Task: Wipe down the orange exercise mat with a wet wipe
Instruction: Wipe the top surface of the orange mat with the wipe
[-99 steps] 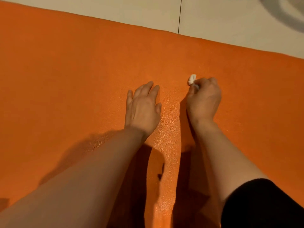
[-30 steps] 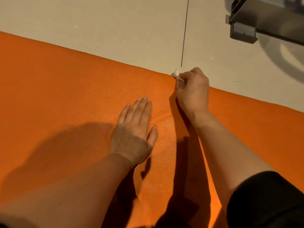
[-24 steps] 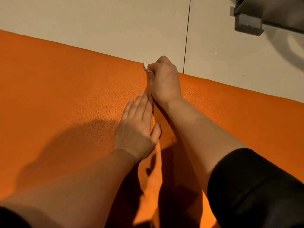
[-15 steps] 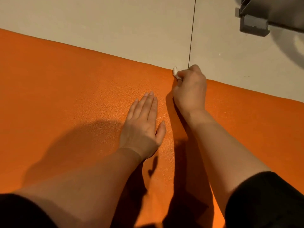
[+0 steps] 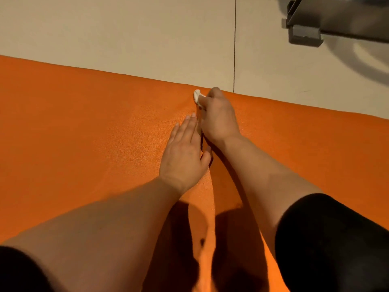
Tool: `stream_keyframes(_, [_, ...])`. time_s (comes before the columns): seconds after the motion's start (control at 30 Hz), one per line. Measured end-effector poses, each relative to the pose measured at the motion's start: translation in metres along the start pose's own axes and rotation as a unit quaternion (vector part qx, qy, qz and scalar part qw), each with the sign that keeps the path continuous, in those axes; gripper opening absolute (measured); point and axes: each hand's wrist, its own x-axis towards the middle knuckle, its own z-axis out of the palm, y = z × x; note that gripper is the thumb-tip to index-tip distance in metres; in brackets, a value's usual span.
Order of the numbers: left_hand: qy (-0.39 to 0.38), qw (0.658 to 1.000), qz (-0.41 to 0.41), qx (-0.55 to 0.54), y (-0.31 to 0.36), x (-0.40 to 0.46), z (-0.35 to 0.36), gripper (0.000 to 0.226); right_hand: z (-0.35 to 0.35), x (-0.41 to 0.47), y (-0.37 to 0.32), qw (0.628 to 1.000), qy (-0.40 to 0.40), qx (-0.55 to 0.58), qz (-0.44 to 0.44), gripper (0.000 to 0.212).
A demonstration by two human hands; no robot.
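Warm dim light, hard forearm shadows

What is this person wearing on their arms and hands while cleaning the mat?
Both hands are bare: no gloves, rings, watch or bracelets show on the left hand or the right hand. The forearms are uncovered too. Black short sleeves end around the elbows, one at each lower corner of the view.

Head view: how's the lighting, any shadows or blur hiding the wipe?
Head view: warm, dim light; dark arm shadows fall on the mat toward the camera, away from the wipe, which shows clearly in the right hand beside the flat left hand; grey fixture top right looks soft.
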Motion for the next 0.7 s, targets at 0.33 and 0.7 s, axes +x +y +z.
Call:
stream_keyframes(0.33, [-0.050, 0.997, -0.059, -0.013, -0.030, -0.012, -0.041, 0.073, 0.015, -0.029, -0.035, 0.999, -0.013, -0.025, 0.039, 0.022])
stream_keyframes(0.7, [-0.118, 0.987, -0.106, -0.001, -0.023, -0.040, -0.043, 0.071, 0.008, -0.060, -0.031, 0.990, 0.050, -0.020, 0.132, 0.021])
